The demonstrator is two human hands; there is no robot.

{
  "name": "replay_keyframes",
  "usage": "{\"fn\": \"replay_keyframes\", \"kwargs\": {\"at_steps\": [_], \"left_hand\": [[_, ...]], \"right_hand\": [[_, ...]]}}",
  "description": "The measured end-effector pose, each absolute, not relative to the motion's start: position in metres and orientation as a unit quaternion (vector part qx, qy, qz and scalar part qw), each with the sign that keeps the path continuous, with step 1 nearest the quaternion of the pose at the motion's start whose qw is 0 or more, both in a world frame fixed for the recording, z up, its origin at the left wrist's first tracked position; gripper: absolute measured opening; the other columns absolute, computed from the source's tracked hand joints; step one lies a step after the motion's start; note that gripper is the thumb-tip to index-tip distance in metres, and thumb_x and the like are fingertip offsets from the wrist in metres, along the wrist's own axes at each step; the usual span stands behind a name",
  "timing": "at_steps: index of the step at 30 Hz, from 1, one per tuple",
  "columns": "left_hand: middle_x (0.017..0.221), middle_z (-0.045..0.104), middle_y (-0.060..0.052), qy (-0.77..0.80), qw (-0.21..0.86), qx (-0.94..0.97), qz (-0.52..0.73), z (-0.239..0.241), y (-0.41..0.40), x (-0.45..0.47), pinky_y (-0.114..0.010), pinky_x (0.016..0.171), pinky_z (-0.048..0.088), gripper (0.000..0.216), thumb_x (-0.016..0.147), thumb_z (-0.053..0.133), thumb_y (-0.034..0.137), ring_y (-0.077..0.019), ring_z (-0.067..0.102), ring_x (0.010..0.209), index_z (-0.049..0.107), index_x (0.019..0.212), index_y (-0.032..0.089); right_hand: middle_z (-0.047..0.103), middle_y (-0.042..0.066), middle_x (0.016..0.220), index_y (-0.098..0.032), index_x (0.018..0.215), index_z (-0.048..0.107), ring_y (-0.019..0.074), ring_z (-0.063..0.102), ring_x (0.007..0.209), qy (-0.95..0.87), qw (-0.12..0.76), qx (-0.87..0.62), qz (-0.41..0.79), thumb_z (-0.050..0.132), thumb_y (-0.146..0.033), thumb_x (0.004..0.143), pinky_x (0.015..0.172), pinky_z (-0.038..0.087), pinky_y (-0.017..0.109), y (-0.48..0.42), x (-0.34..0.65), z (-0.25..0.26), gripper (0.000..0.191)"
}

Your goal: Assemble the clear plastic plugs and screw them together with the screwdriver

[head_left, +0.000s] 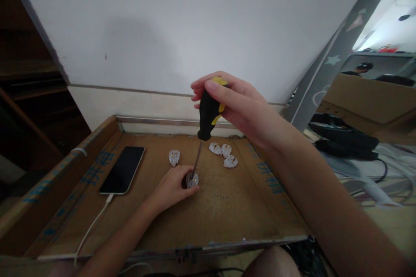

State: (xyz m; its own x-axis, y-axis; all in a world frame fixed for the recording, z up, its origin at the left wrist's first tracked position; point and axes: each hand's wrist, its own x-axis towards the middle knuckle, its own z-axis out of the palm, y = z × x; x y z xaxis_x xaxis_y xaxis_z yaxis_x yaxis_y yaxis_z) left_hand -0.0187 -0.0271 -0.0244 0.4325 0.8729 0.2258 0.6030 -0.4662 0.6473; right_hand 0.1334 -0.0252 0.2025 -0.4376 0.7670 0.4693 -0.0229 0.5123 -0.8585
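Note:
My right hand [238, 101] grips a black and yellow screwdriver [209, 114] by its handle. The shaft slants down and to the left, its tip meeting a small clear plastic power plug [193, 180]. With thumb and fingers around that plug, my left hand [173, 188] holds it against the cardboard. Another clear plug [174, 157] lies just behind my left hand. To the right, three more plugs [226, 150] sit close together, metal pins showing. Where exactly the tip touches is too small to make out.
The cardboard surface [227, 212] has a raised edge [65, 173] on the left. A phone [122, 169] lies there with a white cable [92, 223] plugged in. Behind stands a white wall [195, 30]. At right are a cardboard box [367, 99], black items and cables; a person sits farther off.

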Motion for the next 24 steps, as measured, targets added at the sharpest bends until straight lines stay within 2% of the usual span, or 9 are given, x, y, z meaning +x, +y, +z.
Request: {"fn": "replay_keyframes", "kwargs": {"at_steps": [3,5,8,10,13,16,19,21,24], "left_hand": [[0.101,0.063,-0.006,0.455,0.242,0.811,0.277,-0.024,-0.027,-0.018,-0.035,0.084,0.045,0.044,0.073,0.065,0.036,-0.0228,0.058,0.093,0.057,0.114,0.019],[0.102,0.063,-0.006,0.453,0.238,0.813,0.277,-0.024,-0.027,-0.019,-0.035,0.084,0.045,0.044,0.074,0.064,0.037,-0.0229,0.058,0.093,0.057,0.114,0.02],[0.1,0.064,-0.006,0.448,0.232,0.818,0.277,-0.024,-0.027,-0.019,-0.036,0.084,0.045,0.043,0.075,0.063,0.037,-0.0227,0.058,0.092,0.058,0.113,0.02],[0.099,0.064,-0.005,0.446,0.229,0.819,0.278,-0.024,-0.028,-0.02,-0.036,0.084,0.044,0.042,0.075,0.063,0.038,-0.0227,0.058,0.092,0.059,0.113,0.02],[0.098,0.064,-0.005,0.45,0.228,0.816,0.284,-0.024,-0.029,-0.02,-0.035,0.084,0.044,0.041,0.076,0.061,0.034,-0.0219,0.058,0.09,0.058,0.114,0.02],[0.098,0.063,-0.006,0.44,0.224,0.819,0.292,-0.023,-0.029,-0.02,-0.035,0.086,0.044,0.038,0.077,0.058,0.03,-0.0213,0.057,0.092,0.058,0.114,0.02],[0.098,0.063,-0.005,0.429,0.226,0.825,0.29,-0.024,-0.029,-0.019,-0.036,0.087,0.042,0.038,0.077,0.057,0.026,-0.0214,0.056,0.093,0.057,0.115,0.022],[0.099,0.063,-0.005,0.427,0.233,0.824,0.289,-0.026,-0.028,-0.019,-0.036,0.086,0.042,0.039,0.077,0.057,0.025,-0.0211,0.056,0.092,0.057,0.116,0.022],[0.1,0.063,-0.005,0.431,0.239,0.82,0.291,-0.028,-0.028,-0.019,-0.036,0.087,0.042,0.039,0.077,0.058,0.026,-0.0214,0.056,0.093,0.057,0.116,0.021]], "right_hand": [[0.052,-0.007,0.059,-0.022,0.081,0.051,0.0066,0.054,0.054,-0.707,0.536,-0.257,0.383,0.062,-0.035,0.079,0.054,0.047,0.019,-0.023,0.131,0.199,0.018],[0.049,-0.008,0.054,-0.021,0.081,0.05,0.0061,0.051,0.048,-0.696,0.539,-0.254,0.401,0.057,-0.039,0.082,0.048,0.044,0.017,-0.022,0.13,0.198,0.019],[0.054,-0.004,0.066,-0.02,0.092,0.056,0.0075,0.057,0.062,-0.71,0.478,-0.225,0.467,0.05,-0.038,0.085,0.06,0.048,0.019,-0.024,0.129,0.2,0.021],[0.056,-0.003,0.074,-0.02,0.092,0.057,0.0078,0.058,0.07,-0.721,0.471,-0.218,0.459,0.056,-0.037,0.082,0.067,0.049,0.02,-0.026,0.129,0.199,0.02],[0.055,-0.005,0.064,-0.021,0.077,0.05,0.0063,0.055,0.058,-0.705,0.539,-0.237,0.395,0.064,-0.036,0.077,0.056,0.046,0.018,-0.025,0.126,0.197,0.02],[0.05,-0.007,0.053,-0.022,0.076,0.048,0.0071,0.049,0.046,-0.692,0.537,-0.246,0.414,0.055,-0.039,0.083,0.045,0.041,0.019,-0.026,0.125,0.199,0.02],[0.057,-0.002,0.069,-0.02,0.092,0.057,0.009,0.058,0.065,-0.718,0.464,-0.228,0.466,0.045,-0.034,0.087,0.06,0.048,0.021,-0.032,0.126,0.203,0.019],[0.058,-0.002,0.079,-0.02,0.093,0.057,0.0086,0.058,0.076,-0.732,0.462,-0.224,0.447,0.051,-0.031,0.084,0.068,0.048,0.02,-0.035,0.126,0.202,0.016],[0.054,-0.005,0.066,-0.02,0.076,0.049,0.0063,0.055,0.06,-0.713,0.525,-0.244,0.395,0.061,-0.033,0.079,0.055,0.044,0.018,-0.035,0.125,0.199,0.018]]}}
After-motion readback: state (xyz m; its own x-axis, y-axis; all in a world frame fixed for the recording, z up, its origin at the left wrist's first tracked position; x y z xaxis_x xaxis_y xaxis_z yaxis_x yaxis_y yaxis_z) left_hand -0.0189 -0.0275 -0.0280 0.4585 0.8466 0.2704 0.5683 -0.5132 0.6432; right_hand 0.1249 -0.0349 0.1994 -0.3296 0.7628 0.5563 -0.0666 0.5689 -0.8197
